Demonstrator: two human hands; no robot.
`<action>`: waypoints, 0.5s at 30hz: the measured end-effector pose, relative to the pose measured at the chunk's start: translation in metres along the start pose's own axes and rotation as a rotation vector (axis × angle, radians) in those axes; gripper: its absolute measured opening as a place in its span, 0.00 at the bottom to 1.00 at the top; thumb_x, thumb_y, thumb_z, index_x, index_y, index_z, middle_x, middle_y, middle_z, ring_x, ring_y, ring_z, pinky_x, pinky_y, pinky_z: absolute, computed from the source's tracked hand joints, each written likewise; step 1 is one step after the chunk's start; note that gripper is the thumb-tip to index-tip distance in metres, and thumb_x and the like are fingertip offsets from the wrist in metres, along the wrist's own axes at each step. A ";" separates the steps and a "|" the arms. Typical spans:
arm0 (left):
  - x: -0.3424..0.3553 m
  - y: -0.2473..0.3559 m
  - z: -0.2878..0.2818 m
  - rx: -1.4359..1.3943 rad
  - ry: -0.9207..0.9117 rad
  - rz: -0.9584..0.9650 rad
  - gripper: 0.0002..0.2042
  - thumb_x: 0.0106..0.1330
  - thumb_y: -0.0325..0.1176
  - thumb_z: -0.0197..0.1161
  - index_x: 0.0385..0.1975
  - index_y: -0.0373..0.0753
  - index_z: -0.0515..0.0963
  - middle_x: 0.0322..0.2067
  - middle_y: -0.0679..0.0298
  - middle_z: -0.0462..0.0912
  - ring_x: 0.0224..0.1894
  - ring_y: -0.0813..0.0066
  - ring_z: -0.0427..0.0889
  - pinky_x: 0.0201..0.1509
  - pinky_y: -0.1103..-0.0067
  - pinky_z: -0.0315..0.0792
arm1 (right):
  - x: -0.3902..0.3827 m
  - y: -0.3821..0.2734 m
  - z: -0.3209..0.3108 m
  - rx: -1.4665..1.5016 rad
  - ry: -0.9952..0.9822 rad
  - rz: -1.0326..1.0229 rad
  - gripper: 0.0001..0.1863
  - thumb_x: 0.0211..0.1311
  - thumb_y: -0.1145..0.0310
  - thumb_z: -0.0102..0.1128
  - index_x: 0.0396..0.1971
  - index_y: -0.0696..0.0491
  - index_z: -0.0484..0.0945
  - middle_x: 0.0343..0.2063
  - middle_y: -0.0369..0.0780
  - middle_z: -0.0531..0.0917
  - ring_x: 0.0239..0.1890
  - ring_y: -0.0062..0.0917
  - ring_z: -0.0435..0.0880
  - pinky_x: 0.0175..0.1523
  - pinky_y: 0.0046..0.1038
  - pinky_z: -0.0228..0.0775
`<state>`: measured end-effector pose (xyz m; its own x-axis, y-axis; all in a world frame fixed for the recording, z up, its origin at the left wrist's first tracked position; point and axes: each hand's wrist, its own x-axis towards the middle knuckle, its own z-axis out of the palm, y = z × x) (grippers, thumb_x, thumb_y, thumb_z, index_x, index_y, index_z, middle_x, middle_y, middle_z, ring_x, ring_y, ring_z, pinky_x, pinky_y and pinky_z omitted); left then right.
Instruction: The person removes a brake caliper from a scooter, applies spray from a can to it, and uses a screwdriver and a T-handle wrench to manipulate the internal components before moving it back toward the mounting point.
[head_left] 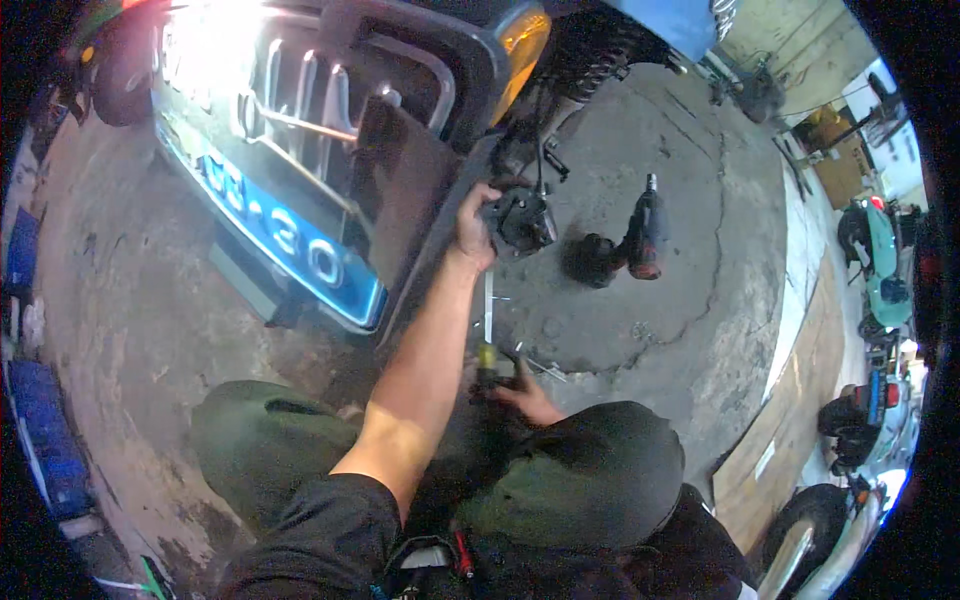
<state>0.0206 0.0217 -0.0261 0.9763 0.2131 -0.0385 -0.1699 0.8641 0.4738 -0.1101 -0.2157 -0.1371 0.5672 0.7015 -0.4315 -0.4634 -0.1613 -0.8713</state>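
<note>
Dark, compact mechanical part was in the left hand of the crouching person, above the grey concrete floor, just to the right of a vehicle's end. From where I stood, the fingers of this hand were bent narrow around the left edge of the part, though some of them were hidden. A thin black line rose from the upper side of the part.

The right hand was lower, near the person's knees, beside a small tool with a yellow and black handle. This place was blurred, so I could not tell if its fingers were closed on the handle or only touching it. Near these fingers, some thin, pale metal sticks lay on the floor.

To the right of the part, a black and red cordless power tool rested on the concrete, and its silver tip pointed away from the person. On the left, the vehicle carried a blue plate with white characters, brightly lit at its upper end, and an amber lens stood above.
</note>
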 end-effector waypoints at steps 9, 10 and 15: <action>-0.005 -0.039 -0.011 -0.400 -0.282 0.007 0.34 0.48 0.51 0.52 0.55 0.36 0.68 0.51 0.48 0.73 0.52 0.46 0.72 0.56 0.47 0.62 | -0.104 -0.129 -0.054 -0.427 0.768 -0.167 0.28 0.57 0.56 0.61 0.53 0.55 0.68 0.43 0.44 0.78 0.45 0.29 0.76 0.50 0.29 0.67; -0.004 -0.055 -0.009 -0.436 -0.298 -0.009 0.34 0.48 0.52 0.53 0.55 0.38 0.68 0.51 0.48 0.73 0.52 0.46 0.72 0.56 0.46 0.61 | -0.114 -0.143 -0.054 -0.406 0.743 -0.141 0.28 0.56 0.56 0.61 0.53 0.54 0.68 0.40 0.44 0.78 0.42 0.28 0.76 0.48 0.29 0.66; -0.007 -0.078 0.030 -0.476 -0.283 -0.009 0.34 0.50 0.57 0.54 0.57 0.45 0.67 0.52 0.53 0.73 0.51 0.47 0.72 0.53 0.44 0.63 | -0.141 -0.194 -0.066 -0.368 0.591 -0.129 0.27 0.57 0.54 0.62 0.52 0.54 0.70 0.28 0.38 0.76 0.30 0.21 0.74 0.36 0.24 0.66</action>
<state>0.0311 -0.0610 -0.0361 0.9648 0.1302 0.2286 -0.1387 0.9901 0.0217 -0.0557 -0.3292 0.0772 0.9249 0.2536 -0.2834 -0.1666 -0.3997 -0.9014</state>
